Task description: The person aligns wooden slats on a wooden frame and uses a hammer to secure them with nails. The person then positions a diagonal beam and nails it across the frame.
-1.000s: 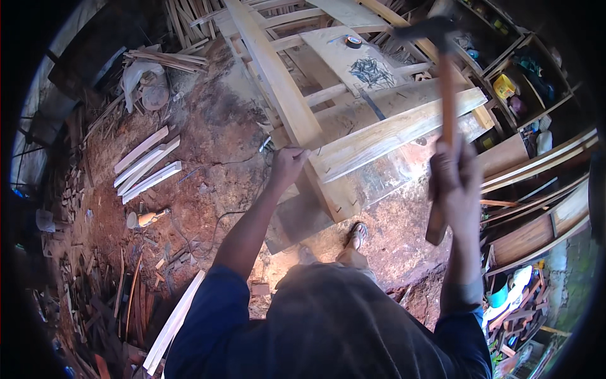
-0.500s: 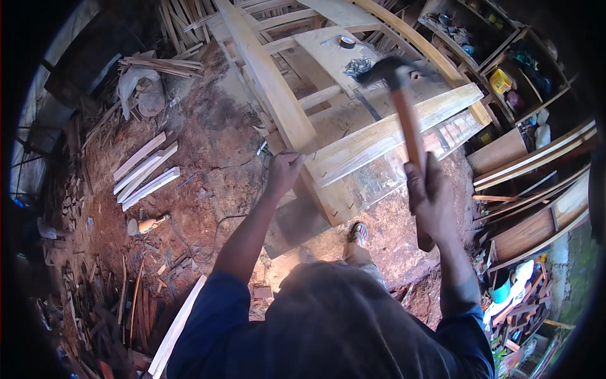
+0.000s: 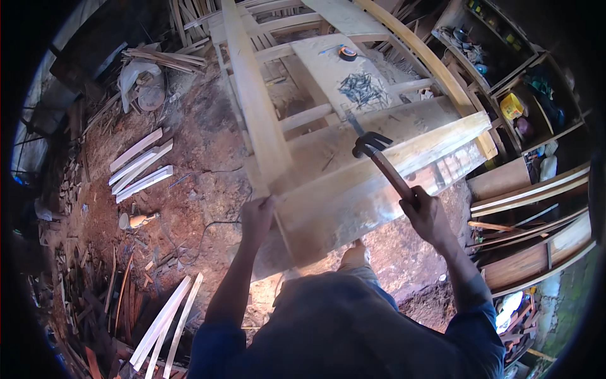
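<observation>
My right hand (image 3: 424,218) is wrapped round the handle of a claw hammer (image 3: 389,172). Its dark head hangs over the upper edge of a pale wooden crosspiece (image 3: 435,142). That board runs from near my left hand up to the right across the frame. My left hand (image 3: 255,219) is closed against the crosspiece's left end, where it meets a long wooden beam (image 3: 249,82); whatever its fingers grip is hidden. A loose heap of nails (image 3: 364,90) lies on a flat panel farther off, below a roll of black tape (image 3: 346,53).
Cut wooden pieces (image 3: 142,161) lie on the dirt floor at the left, near an orange-handled tool (image 3: 137,220) with a cord. More strips (image 3: 167,322) rest at the lower left. Shelves (image 3: 514,120) with a yellow tub stand at the right, above leaning boards (image 3: 536,252).
The hammer has come down and leftward, from raised to low over the crosspiece. My left hand has shifted lower and left. My view has moved slightly, and the near wood looks blurred.
</observation>
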A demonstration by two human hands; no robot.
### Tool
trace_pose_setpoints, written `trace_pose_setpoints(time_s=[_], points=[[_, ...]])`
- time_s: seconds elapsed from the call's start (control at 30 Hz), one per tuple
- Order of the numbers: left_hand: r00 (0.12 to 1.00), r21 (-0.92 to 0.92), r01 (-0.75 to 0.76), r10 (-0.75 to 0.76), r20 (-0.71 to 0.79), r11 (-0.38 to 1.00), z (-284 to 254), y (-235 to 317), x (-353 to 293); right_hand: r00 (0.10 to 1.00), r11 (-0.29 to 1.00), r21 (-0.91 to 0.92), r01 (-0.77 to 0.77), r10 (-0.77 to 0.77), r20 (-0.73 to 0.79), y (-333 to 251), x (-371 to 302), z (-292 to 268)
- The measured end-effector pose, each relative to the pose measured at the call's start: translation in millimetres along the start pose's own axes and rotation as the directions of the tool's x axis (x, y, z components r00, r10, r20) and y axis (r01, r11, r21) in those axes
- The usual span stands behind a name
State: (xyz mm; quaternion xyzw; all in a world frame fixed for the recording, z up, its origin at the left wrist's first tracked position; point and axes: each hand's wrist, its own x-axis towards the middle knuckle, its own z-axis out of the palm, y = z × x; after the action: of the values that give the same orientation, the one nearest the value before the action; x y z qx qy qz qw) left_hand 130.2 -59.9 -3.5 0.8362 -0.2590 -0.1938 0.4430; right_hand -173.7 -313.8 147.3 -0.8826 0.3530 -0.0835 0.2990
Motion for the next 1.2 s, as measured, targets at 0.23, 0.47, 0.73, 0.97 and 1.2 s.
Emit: trace_pose_setpoints(time_s=[0.23,0.47,0.73,0.97,1.2], points=[[0.854,-0.362,0.509,-0.51,0.1,0.781,16,60,-17,0.905,0.868,-0.269,0.418,-0.424,0.04,134,229,-86],[0.757,-0.377,0.574,-0.647,-0.094,0.727,30,49,-24,0.799,0.738,-0.307,0.601,-0.539,0.268,215,384,-29],[0.674,-0.192,0.614,-0.635,-0.377,0.766,54,78,-26,0.398,0.876,-0.039,0.481,-0.178,0.9,208,325,-28],[0.781,-0.403,0.386,-0.527,-0.336,0.83,40,90,-4,0.361,0.776,-0.119,0.62,-0.147,0.921,187,312,-107],[0.736,0.459,0.651,-0.352,-0.579,0.605,144,57,70,0.642,0.847,-0.311,0.432,-0.046,0.766,177,256,-209]])
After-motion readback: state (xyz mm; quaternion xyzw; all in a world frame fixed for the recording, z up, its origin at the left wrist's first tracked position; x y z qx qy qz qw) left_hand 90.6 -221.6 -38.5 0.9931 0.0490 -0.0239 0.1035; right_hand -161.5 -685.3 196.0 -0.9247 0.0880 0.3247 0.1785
